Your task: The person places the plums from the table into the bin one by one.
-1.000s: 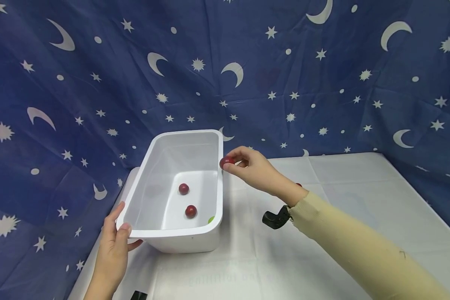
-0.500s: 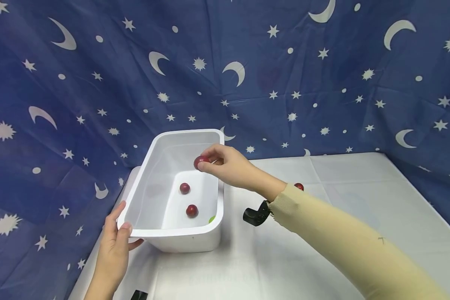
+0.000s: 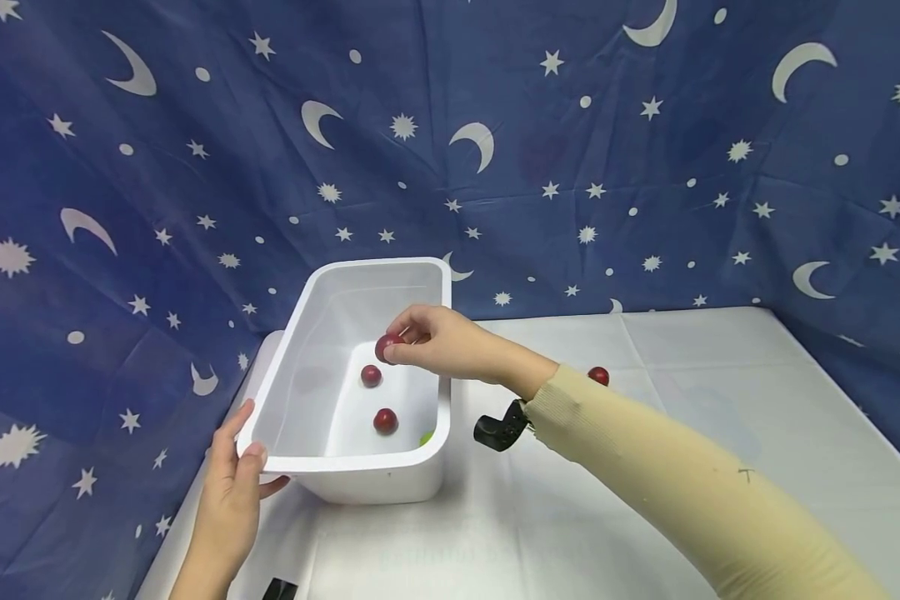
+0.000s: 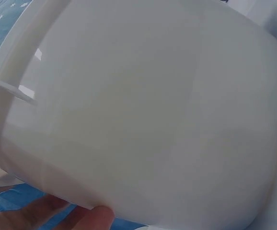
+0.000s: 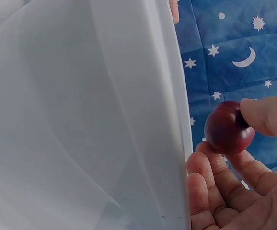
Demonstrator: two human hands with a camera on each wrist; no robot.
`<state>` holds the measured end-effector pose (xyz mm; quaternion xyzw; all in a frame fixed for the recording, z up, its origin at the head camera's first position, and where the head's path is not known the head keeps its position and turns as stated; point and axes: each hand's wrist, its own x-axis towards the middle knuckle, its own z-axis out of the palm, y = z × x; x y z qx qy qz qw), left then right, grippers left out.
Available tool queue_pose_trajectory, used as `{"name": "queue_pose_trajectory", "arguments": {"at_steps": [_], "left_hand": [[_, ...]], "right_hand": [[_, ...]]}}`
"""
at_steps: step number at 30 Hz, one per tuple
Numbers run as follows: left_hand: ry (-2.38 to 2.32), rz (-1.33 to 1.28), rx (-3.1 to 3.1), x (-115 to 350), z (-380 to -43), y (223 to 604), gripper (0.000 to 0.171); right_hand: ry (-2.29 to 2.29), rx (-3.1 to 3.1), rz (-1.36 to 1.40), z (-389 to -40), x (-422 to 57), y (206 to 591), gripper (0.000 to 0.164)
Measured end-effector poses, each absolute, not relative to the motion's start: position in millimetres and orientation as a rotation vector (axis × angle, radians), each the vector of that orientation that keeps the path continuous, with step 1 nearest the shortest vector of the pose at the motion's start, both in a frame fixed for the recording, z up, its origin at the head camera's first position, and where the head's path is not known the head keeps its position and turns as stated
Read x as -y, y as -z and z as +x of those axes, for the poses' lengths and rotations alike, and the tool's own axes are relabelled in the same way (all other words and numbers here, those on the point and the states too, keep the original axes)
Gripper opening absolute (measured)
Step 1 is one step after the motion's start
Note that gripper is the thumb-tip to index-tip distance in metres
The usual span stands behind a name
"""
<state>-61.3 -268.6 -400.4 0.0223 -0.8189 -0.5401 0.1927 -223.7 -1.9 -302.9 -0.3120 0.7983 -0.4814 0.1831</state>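
My right hand (image 3: pixel 453 342) pinches a dark red plum (image 5: pixel 227 128) between thumb and fingertips, over the inside of a white plastic tub (image 3: pixel 337 464). Two more plums lie on the tub's floor: a farther plum (image 3: pixel 371 376) just below the held one, and a nearer plum (image 3: pixel 386 421). A bit of something green (image 3: pixel 427 437) shows at the near right corner, mostly hidden by the rim. My left hand (image 3: pixel 228 508) grips the tub's near left corner, thumb on the rim and fingers around the outside. The left wrist view is filled mostly by the tub's outer wall (image 4: pixel 143 110).
Another plum (image 3: pixel 598 376) lies on the white-covered table (image 3: pixel 570 517), right of the tub and just beyond my right sleeve (image 3: pixel 667 458). A blue curtain (image 3: pixel 390 167) with moons and stars hangs behind and along the left side.
My right hand has carried the plum leftward across the tub's right rim, then slightly down into the opening. The plum on the table shows more fully. My left hand keeps its grip.
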Motion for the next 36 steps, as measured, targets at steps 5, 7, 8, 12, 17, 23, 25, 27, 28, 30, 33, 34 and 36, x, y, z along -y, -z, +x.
{"name": "queue_pose_trajectory", "arguments": {"at_steps": [5,7,8,12,17,23,25,27,28,30,33,34,36], "left_hand": [[1.507,0.078,2.31,268.6,-61.3,399.8,0.049],[1.503,0.084,2.31,268.5,-61.3,400.0,0.049],[1.503,0.087,2.309,268.4,-61.3,400.2,0.049],[1.507,0.096,2.295,267.4,-61.5,401.1,0.049],[1.502,0.061,2.293,265.3,-62.3,401.0,0.05],[1.496,0.073,2.295,266.5,-59.9,400.9,0.05],[1.488,0.091,2.302,266.7,-58.5,400.9,0.05],[1.475,0.108,2.31,266.5,-57.7,400.1,0.049],[1.472,0.115,2.311,266.5,-57.7,399.7,0.049],[1.472,0.122,2.306,266.5,-57.9,398.8,0.049],[1.469,0.122,2.306,266.0,-59.0,398.0,0.049],[1.472,0.121,2.306,265.6,-59.4,397.8,0.049],[1.479,0.118,2.309,264.4,-60.3,397.6,0.049]], "right_hand": [[1.34,-2.251,-0.882,-223.8,1.3,303.3,0.025],[1.344,-2.248,-0.883,-223.9,1.0,304.2,0.027],[1.349,-2.246,-0.885,-224.3,0.8,304.9,0.028],[1.383,-2.259,-0.909,-225.8,-3.0,308.8,0.03],[1.473,-2.299,-0.916,-226.9,-22.4,313.5,0.027],[1.581,-2.334,-0.804,-235.0,-57.4,323.2,0.028],[1.596,-2.343,-0.754,-237.6,-69.6,326.9,0.029],[1.597,-2.354,-0.712,-239.6,-81.2,330.6,0.03],[1.595,-2.36,-0.695,-240.7,-86.4,332.5,0.031],[1.588,-2.384,-0.673,-242.4,-96.6,335.5,0.034],[1.572,-2.428,-0.646,-244.7,-110.7,340.0,0.038],[1.559,-2.449,-0.64,-245.0,-115.6,341.3,0.04],[1.537,-2.487,-0.624,-246.0,-125.6,344.2,0.042]]}}
